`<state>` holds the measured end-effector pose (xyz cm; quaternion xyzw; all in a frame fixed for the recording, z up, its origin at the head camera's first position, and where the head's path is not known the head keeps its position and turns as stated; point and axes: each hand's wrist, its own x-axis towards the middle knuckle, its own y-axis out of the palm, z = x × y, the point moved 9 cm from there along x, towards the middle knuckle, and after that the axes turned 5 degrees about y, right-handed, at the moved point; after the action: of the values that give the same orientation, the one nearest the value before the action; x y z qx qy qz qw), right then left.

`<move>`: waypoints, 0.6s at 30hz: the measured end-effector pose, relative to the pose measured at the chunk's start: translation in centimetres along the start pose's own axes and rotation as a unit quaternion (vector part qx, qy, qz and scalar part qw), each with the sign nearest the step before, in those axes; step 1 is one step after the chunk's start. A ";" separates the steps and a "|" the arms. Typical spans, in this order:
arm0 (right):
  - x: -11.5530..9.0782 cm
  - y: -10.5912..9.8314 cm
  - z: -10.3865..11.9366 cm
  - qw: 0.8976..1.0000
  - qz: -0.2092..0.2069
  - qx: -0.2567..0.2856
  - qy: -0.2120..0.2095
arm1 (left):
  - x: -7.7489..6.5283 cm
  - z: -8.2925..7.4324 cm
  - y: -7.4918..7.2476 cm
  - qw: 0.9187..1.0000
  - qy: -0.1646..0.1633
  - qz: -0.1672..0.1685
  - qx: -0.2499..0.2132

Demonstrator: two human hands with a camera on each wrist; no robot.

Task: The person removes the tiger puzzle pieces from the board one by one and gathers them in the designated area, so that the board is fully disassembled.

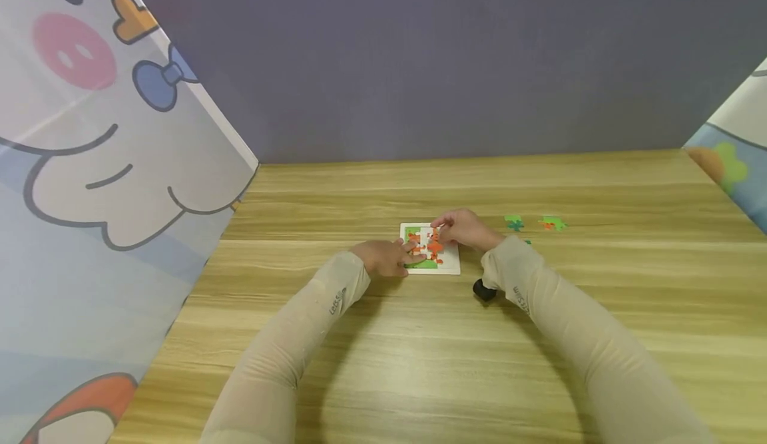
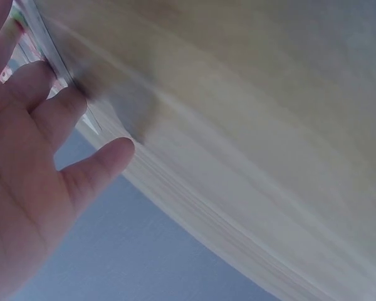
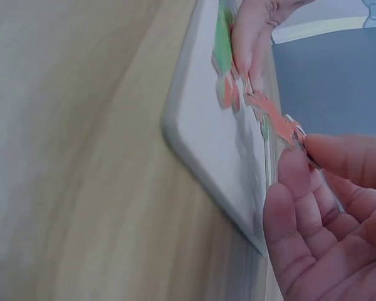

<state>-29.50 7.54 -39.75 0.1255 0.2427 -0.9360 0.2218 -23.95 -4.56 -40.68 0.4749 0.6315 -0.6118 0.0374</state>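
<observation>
A small white puzzle board (image 1: 451, 265) lies flat on the wooden table (image 1: 419, 351), partly filled with orange and green pieces. My left hand (image 1: 412, 252) rests on the board's left side, fingers stretched out and pressing on the pieces there. In the left wrist view, the left hand (image 2: 31, 157) lies with its fingertips against the board's edge. My right hand (image 1: 441, 226) is at the board's far right corner. The right wrist view shows the right hand's fingertips (image 3: 313, 157) pinching an orange piece (image 3: 272, 119) just above the white board (image 3: 207, 144).
Two loose green and orange pieces (image 1: 513, 223) (image 1: 552, 223) lie to the right of the board, with a smaller green bit (image 1: 527, 241) by my right sleeve. Cartoon-printed panels (image 1: 108, 164) wall in the table's left and right sides, and a grey wall stands behind.
</observation>
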 end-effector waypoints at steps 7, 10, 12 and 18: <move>-0.8 -1.0 -0.6 1.000 0.003 0.014 -0.001 | -0.1 0.2 0.1 1.000 -0.007 0.012 0.011; -1.0 -1.6 -0.8 1.000 0.001 0.012 -0.007 | -0.1 0.2 0.0 1.000 -0.002 0.004 0.008; -1.1 -2.1 -1.1 1.000 -0.007 0.004 -0.008 | -0.2 0.2 -0.1 1.000 0.001 -0.001 0.010; -2.3 -3.7 -1.7 1.000 -0.023 -0.004 0.001 | 0.0 0.2 0.0 1.000 0.001 -0.001 0.010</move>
<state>-29.06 12.15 -38.93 0.1203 0.2495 -0.9397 0.2004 -24.07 -4.76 -40.73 0.4754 0.6257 -0.6177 0.0315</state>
